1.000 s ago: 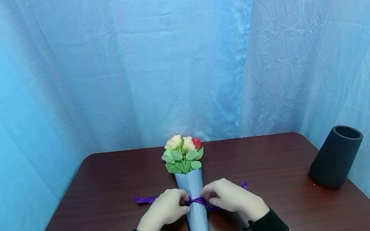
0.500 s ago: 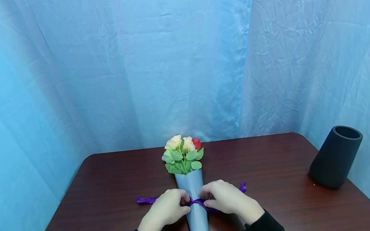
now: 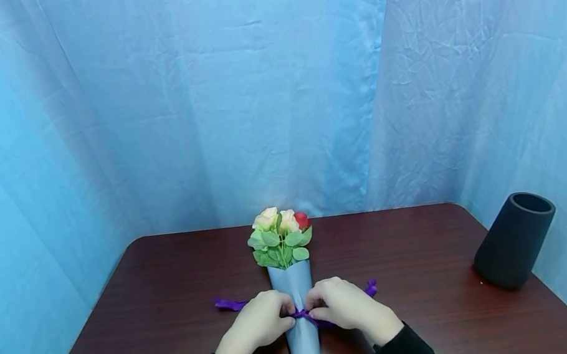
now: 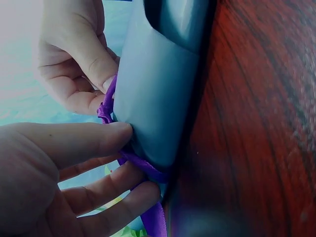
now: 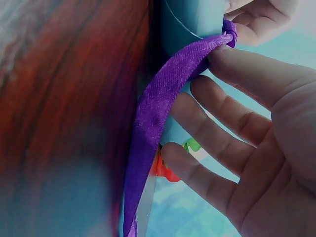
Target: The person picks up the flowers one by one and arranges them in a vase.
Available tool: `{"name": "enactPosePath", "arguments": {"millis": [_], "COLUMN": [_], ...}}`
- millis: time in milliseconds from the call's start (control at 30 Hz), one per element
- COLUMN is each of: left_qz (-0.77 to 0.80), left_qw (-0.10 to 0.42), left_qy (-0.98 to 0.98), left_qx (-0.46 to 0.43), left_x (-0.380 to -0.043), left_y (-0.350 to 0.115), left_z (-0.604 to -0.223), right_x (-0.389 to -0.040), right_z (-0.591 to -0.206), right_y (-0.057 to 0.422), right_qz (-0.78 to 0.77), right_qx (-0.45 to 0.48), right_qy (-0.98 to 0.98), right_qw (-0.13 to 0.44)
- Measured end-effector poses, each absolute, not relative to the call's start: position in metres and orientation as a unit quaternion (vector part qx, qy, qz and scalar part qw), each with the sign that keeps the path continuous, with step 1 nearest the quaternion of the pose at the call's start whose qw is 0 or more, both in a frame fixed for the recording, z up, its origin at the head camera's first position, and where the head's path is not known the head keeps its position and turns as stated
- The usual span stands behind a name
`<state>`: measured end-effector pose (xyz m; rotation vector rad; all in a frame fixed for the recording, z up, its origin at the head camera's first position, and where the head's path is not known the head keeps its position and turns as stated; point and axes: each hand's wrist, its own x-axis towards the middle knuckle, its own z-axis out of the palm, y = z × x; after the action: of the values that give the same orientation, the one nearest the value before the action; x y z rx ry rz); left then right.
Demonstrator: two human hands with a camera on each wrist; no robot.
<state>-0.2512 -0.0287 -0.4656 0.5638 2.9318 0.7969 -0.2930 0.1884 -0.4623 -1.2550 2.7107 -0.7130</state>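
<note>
A bouquet wrapped in grey-blue paper [image 3: 305, 347] lies on the table, its cream and red flowers [image 3: 287, 220] pointing away from me. Round its middle runs a purple ribbon [image 3: 301, 313], with a small knot [image 4: 102, 111] on top in the left wrist view. My left hand [image 3: 264, 319] pinches the ribbon just left of the knot, thumb against the paper. From the other side, my right hand [image 3: 345, 305] pinches the ribbon close to the knot between thumb and index finger. A ribbon tail [image 5: 153, 116] hangs down past the right hand's spread fingers.
A black tapered vase [image 3: 515, 240] stands towards the right edge of the dark brown table [image 3: 172, 323]. Light blue cloth [image 3: 246, 95] hangs behind and along both sides. Loose ribbon ends [image 3: 229, 304] stick out beyond the hands.
My left hand has shifted slightly right, drawing the left ribbon end along with it. My right hand has moved a little left, and the hands are closer together over the knot.
</note>
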Motion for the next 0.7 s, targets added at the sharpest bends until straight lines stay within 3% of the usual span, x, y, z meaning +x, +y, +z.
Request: {"name": "enactPosePath", "arguments": {"millis": [700], "left_qz": [0.269], "left_qw": [0.050], "left_qy": [0.949], "left_qx": [0.158], "left_x": [-0.250], "left_y": [-0.043], "left_z": [-0.458], "right_x": [-0.302], "right_z": [-0.462], "right_y": [0.204], "right_qz": [-0.251], "right_qx": [-0.388], "right_qy": [0.886], "right_qw": [0.030]}}
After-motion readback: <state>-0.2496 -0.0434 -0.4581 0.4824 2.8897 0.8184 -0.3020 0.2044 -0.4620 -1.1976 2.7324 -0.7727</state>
